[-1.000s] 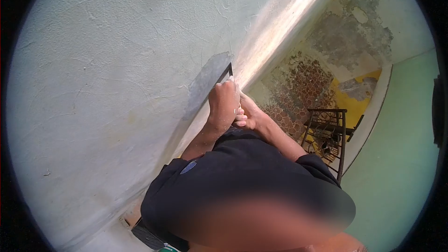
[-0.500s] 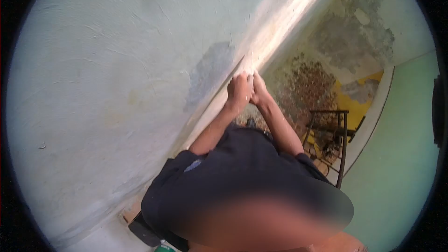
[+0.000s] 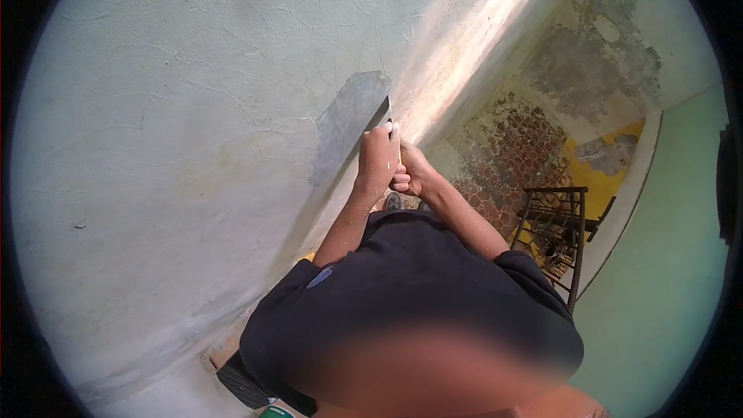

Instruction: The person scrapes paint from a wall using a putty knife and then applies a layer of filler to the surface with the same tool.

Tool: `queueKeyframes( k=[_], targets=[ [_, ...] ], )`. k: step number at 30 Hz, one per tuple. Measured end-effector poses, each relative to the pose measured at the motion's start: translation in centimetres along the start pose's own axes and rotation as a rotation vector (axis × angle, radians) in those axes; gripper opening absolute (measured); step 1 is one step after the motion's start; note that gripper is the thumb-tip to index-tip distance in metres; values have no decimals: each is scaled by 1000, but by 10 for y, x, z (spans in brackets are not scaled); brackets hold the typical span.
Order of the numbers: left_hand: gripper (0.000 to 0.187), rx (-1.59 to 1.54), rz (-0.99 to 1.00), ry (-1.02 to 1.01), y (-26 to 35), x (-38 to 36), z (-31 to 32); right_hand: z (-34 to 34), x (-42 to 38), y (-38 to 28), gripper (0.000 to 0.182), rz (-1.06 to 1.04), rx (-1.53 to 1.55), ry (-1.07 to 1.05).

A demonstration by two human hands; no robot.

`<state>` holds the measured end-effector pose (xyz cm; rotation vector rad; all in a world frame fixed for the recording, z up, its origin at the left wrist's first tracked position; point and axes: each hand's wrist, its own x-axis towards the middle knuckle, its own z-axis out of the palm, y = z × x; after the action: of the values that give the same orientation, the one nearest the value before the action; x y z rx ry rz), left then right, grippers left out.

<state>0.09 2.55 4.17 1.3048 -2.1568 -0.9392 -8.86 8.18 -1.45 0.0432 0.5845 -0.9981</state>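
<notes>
My left hand (image 3: pixel 378 158) is closed around what looks like a scraper (image 3: pixel 400 153), close against the pale wall (image 3: pixel 193 93). My right hand (image 3: pixel 414 170) is wrapped round the lower part of the same tool, its fingers meeting my left hand. A thin dark blade edge shows just above my knuckles, and most of the handle is hidden by my fingers. White flecks dot both hands and forearms. Beside them, a grey patch (image 3: pixel 348 112) on the wall lacks the pale top coat.
A bright sunlit strip (image 3: pixel 480 39) runs along the wall's edge. Down on the right, a dark metal frame (image 3: pixel 576 240) stands near a reddish patterned floor (image 3: pixel 518 155) and a yellow wall section (image 3: pixel 607 174). A green wall (image 3: pixel 658 263) borders the right side.
Both hands have moved left and slightly down along the wall, still closed on the scraper. The dark blade edge shows more plainly beside the grey patch.
</notes>
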Motion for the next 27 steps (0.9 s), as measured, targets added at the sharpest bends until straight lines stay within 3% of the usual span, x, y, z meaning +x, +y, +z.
queueKeyframes(
  k=[2,4,6,7,8,10,12,13,14,15,16,17,21,27],
  targets=[
    [36,5,-2,11,-4,6,2,0,9,-1,66,-40,-26,3],
    [36,9,-5,18,-7,14,5,4,28,4,67,-161,-50,192],
    [33,-168,-197,-120,-1,31,6,-1,61,-8,66,-253,-20,204],
    [32,-82,263,117,-47,50,42,8,73,-17,65,-355,182,292],
    [32,-82,266,122,-43,53,45,10,80,-23,64,-458,380,379],
    [34,61,234,40,-35,57,50,-5,69,-35,64,-480,438,343],
    [34,49,229,-14,0,39,36,-82,82,-34,61,-373,205,-205],
    [34,64,171,-33,2,33,37,-46,55,-31,71,-337,91,102],
    [34,82,113,-55,7,25,35,-53,53,-18,71,-344,104,104],
    [35,65,-81,-145,21,14,23,-63,51,-6,70,-239,72,-9],
    [35,70,-77,-160,14,9,20,-72,50,8,68,-134,39,-122],
    [36,156,-57,-123,2,7,14,-33,22,13,71,-73,-2,4],
    [36,275,-71,-121,6,2,-10,-6,14,23,75,53,-54,29],
    [34,320,73,-85,-29,25,20,1,14,15,74,-85,-19,62]
  ],
)
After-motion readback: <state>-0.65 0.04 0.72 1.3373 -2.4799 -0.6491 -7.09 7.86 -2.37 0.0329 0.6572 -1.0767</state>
